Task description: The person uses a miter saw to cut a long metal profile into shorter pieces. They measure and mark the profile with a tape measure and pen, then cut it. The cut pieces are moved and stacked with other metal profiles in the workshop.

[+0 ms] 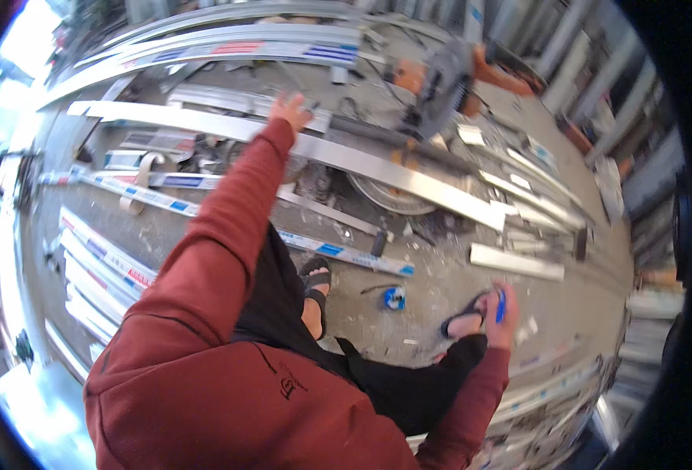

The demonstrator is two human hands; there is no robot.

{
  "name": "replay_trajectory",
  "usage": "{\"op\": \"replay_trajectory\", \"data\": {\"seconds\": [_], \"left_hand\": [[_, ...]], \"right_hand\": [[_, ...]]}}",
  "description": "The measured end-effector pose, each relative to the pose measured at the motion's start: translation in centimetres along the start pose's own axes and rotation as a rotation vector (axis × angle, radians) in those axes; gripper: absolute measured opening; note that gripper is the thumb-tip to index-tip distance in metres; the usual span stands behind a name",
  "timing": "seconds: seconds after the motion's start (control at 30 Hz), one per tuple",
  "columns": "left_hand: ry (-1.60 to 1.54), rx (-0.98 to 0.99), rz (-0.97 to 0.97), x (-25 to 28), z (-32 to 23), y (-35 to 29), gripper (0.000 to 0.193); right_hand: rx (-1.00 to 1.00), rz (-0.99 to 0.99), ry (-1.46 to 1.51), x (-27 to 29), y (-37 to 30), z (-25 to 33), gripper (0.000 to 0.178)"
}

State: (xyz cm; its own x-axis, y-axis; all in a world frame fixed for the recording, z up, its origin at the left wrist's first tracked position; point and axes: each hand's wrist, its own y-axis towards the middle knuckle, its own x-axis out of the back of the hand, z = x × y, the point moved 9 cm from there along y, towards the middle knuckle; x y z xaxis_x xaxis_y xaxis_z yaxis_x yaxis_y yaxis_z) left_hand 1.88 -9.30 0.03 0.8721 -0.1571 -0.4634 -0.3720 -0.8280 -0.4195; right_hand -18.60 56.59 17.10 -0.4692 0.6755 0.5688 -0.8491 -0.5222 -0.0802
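Observation:
A long white metal bar (393, 172) lies slantwise across the saw area in front of me. My left hand (289, 111) reaches over its far edge, fingers spread and somewhat blurred; whether they press on the bar is unclear. A small dark item shows beside those fingers. Low on the right, my right hand (501, 319) is closed around a slim blue marker-like object (501, 306), held above my right foot. Just beyond the bar stands a cut-off saw (444, 86) with a large grey disc and orange parts. Its round base (393, 196) shows partly under the bar.
Wrapped metal profiles (260, 51) lie along the back, with more (103, 254) at the left. A blue round item (394, 298) sits on the floor between my feet. Short offcuts (517, 262) and scraps litter the right side. Upright profiles (569, 55) line the far right.

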Motion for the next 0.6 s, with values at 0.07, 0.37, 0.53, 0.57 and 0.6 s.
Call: {"op": "replay_trajectory", "data": {"seconds": [0.07, 0.37, 0.53, 0.57, 0.6], "left_hand": [[-0.115, 0.313, 0.369, -3.2, -0.9, 1.2, 0.065], [0.276, -0.309, -0.077, -3.3, -6.7, 1.5, 0.081], [1.209, -0.878, 1.073, -20.0, 5.4, -25.5, 0.034], [1.216, -0.658, 1.148, -21.2, 6.8, -31.8, 0.038], [1.237, -0.447, 1.183, -21.9, 7.4, -38.0, 0.041]], "right_hand": [[0.146, -0.010, -0.099, -1.1, 0.3, 1.6, 0.029], [0.190, -0.203, -0.328, -3.5, 0.1, 10.2, 0.040], [0.078, -0.216, -0.538, -4.8, -1.0, 10.5, 0.032], [0.140, -0.270, -0.519, -4.9, -1.8, 11.1, 0.025], [0.142, -0.264, -0.526, -5.3, -2.2, 11.4, 0.022]]}}
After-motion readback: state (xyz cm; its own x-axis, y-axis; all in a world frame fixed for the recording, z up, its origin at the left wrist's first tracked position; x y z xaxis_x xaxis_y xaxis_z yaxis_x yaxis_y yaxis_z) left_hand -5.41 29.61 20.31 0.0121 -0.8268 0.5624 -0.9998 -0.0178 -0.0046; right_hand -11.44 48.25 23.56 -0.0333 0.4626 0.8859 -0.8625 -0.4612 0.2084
